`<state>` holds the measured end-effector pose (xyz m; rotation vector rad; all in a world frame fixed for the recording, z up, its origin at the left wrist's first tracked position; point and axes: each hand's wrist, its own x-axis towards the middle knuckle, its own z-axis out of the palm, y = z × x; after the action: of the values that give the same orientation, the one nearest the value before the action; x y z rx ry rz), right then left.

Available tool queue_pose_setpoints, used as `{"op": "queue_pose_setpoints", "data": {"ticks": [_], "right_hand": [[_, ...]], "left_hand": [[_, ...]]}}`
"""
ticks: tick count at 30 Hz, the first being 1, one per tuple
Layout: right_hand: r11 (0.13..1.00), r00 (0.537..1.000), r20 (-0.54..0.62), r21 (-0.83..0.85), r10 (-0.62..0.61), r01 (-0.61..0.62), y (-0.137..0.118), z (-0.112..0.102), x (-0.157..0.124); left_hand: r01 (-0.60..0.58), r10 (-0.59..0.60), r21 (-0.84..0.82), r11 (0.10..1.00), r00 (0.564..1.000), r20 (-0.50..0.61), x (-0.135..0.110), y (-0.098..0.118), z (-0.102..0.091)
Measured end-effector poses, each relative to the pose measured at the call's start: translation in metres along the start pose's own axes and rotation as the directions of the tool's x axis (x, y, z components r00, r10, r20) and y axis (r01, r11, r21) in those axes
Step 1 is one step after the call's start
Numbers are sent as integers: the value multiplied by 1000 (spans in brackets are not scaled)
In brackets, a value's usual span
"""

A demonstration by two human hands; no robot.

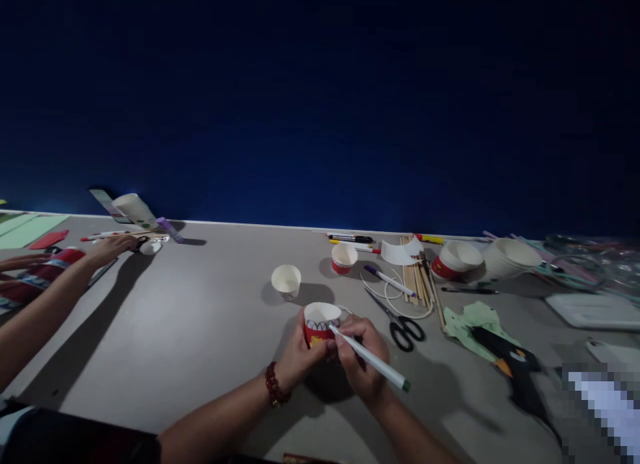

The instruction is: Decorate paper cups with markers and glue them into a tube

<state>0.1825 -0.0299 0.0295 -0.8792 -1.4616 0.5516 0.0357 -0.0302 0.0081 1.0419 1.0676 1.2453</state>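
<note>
My left hand (300, 354) is wrapped round a red and white paper cup (316, 332), with its fingers at the side and its thumb across the front. Looped dark lines run along the cup's white upper band. In my right hand (364, 357) is a white marker (375, 363) with a green end, its tip at the cup's band. Just beyond stands a small white paper cup (287, 281). Further back is a short red and white cup (343, 259). Black-handled scissors (404, 331) lie to the right of my right hand.
At the right are wooden sticks (417, 284), a purple-capped marker (390, 280), paper cups (510, 259), a black glue gun (517, 361) on crumpled green paper (475, 317), and a white tray (593, 311). At the left, a co-worker's hand (113, 249) reaches near a tilted cup (134, 211).
</note>
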Motion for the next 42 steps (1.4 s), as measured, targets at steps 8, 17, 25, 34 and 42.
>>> {"op": "queue_pose_setpoints", "data": {"ticks": [8,17,25,34,42], "right_hand": [[1000,1000,7,-1,-22,22,5,-1,-2],[1000,1000,3,10,-17,17,7,0,-3],[997,1000,-1,75,-10,10,2,0,-1],[969,987,-52,203,151,-138,6,0,-4],[977,991,-43,181,125,-116,4,1,-3]], "left_hand": [[4,-5,28,1000,999,31,0,4,1],[10,-11,62,998,1000,10,1,1,0],[-9,10,-16,1000,1000,29,0,1,-1],[59,-44,-158,986,994,95,-1,0,-3],[77,-65,-125,989,993,100,0,-1,-4]]}}
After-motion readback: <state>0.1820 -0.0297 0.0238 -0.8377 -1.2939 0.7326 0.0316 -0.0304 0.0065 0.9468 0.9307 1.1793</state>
